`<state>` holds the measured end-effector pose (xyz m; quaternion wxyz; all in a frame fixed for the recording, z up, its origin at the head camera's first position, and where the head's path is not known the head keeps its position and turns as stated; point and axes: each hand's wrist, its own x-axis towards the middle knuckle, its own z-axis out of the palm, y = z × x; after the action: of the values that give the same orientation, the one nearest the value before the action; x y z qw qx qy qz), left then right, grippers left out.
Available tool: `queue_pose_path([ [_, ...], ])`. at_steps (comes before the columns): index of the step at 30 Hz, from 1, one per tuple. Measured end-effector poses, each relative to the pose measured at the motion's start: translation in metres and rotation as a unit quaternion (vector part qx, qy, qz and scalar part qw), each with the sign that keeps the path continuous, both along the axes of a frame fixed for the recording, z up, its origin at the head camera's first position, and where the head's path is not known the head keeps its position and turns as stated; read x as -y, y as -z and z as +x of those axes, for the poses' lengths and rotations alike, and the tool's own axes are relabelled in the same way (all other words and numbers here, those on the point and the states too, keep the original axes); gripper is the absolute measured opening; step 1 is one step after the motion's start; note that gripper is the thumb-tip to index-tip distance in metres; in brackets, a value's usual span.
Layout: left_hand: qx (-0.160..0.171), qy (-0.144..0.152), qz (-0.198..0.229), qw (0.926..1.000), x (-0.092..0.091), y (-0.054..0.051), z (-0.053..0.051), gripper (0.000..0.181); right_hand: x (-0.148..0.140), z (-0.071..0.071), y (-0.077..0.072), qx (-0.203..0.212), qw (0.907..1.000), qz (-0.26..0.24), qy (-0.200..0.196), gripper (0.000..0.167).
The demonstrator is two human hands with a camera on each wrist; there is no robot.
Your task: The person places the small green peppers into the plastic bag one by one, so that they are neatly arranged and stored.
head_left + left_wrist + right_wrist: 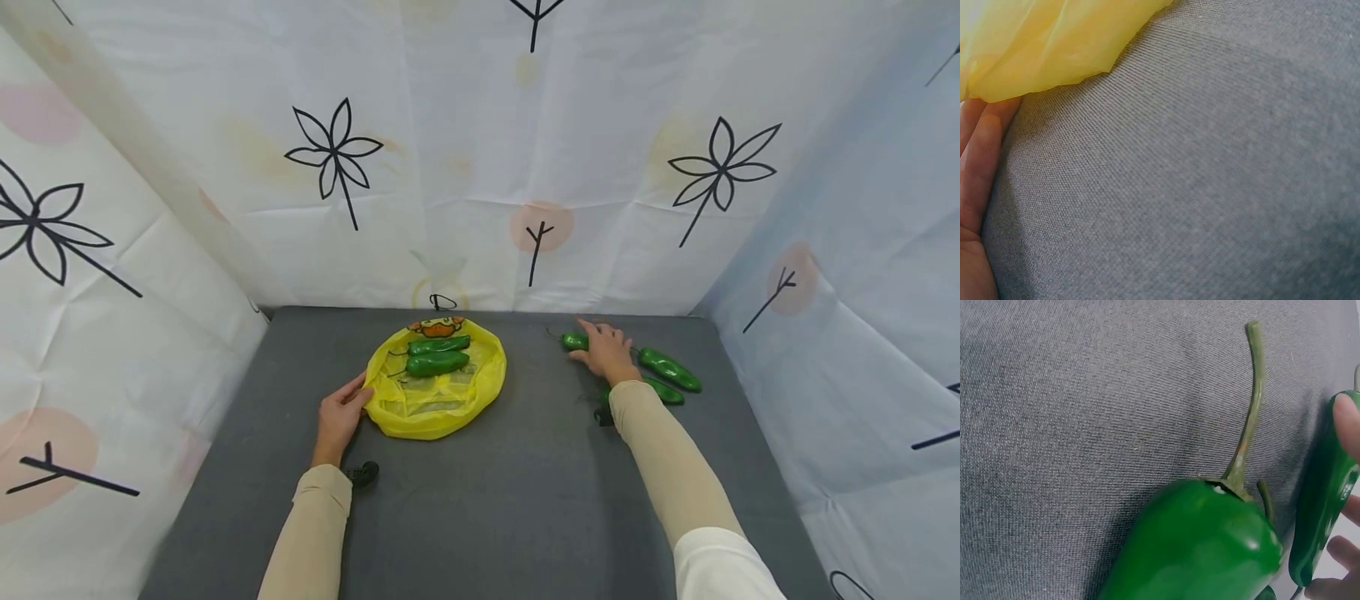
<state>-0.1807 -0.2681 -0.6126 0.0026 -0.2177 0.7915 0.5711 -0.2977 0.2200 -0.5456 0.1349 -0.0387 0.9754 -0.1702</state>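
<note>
At its left rim, the yellow bag [486,385] is pinched by my left hand [339,418]; two green peppers [437,363] lie in it. In the left wrist view the fingers [980,169] reach under the edge of the yellow bag [1054,56]. My right hand [609,354] is at a green pepper [573,342] near the table's back edge. The right wrist view shows that pepper [1317,506] between the thumb [1347,422] and the other fingers, its far side partly covered. A larger-looking pepper [1197,550] lies nearer that camera.
More green peppers [670,369] lie beside and under the right forearm, on the right of the grey table [495,517]. Patterned white cloth [465,167] hangs behind the table and on both sides. A black wrist device [363,475] shows at the left wrist.
</note>
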Motion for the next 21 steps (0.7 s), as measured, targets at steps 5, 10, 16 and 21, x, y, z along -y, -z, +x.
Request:
queue_pose_path([
  [5, -0.003, 0.0, 0.0, 1.0, -0.0009, -0.0016, 0.0002, 0.05, -0.0001, 0.001, -0.0008, 0.007, 1.0, 0.002, 0.004, 0.069],
  [10, -0.003, 0.0, 0.0, 1.0, -0.0013, -0.002, 0.0007, 0.049, -0.0003, 0.0035, -0.0009, 0.007, 0.9999, -0.001, 0.008, 0.06],
  [16, -0.004, 0.0, -0.006, 1.0, -0.0017, -0.0012, 0.0001, 0.05, -0.0013, 0.0055, 0.0013, 0.001, 0.9999, -0.005, 0.011, 0.053],
  [21, -0.006, 0.0, -0.008, 1.0, -0.0013, -0.0009, 0.0001, 0.048, -0.0014, 0.0062, 0.0031, -0.014, 0.9998, -0.005, 0.009, 0.053],
])
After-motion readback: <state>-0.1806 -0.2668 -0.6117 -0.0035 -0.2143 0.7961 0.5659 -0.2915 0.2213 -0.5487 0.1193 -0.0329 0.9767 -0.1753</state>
